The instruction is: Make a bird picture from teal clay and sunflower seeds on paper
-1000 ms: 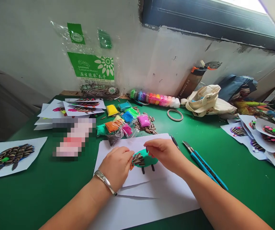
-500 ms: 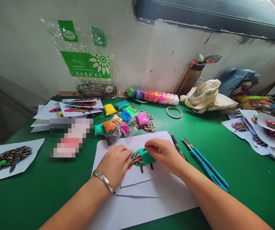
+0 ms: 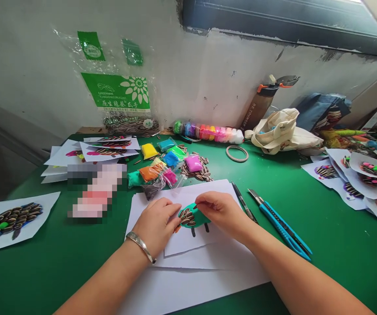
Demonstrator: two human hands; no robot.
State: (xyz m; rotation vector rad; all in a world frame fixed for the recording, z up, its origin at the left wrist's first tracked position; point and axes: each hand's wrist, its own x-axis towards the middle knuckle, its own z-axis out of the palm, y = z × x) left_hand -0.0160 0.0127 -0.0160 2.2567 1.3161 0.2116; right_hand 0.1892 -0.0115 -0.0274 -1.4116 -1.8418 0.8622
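Note:
My right hand pinches a sunflower seed, its dark tip showing at the fingertips over a teal clay shape. That shape, with an orange end and two dark legs, is stuck on a white paper sheet. Sunflower seeds cover its left part; the right part is hidden behind my right hand. My left hand, a silver bangle at its wrist, rests on the paper at the left of the shape. Its thumb and forefinger are apart, beside the orange end.
Colored clay packets lie beyond the paper near loose sunflower seeds. A blue utility knife and a pen are at the right. Seed pictures lie on both sides. Behind stand a seed bag, a tape roll and a bottle.
My right hand has shifted slightly left and down, bringing the seed closer to the seeds on the teal clay. My left hand stays in place on the paper.

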